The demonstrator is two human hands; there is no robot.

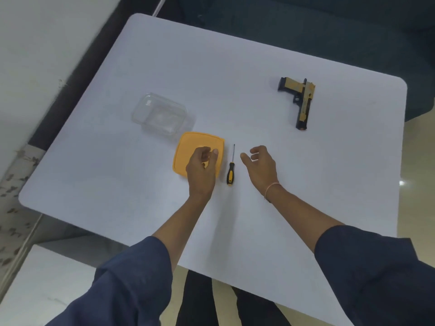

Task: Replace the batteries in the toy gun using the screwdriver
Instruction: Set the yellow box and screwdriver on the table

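Screwdriver (230, 171) lies between left hand (202, 168) and right hand (261, 165), both loosely curled, seemingly empty.

On the white table (235, 67), a black-and-gold toy gun (302, 101) lies at upper right. A clear plastic container (162, 115) sits left of centre, touching an orange lid (188, 147). Of the 2 hands, the left hand (201, 167) is over the lid, loosely curled. The right hand (262, 164) is spread just right of the screwdriver (231, 169).

No legible text or labels anywhere.
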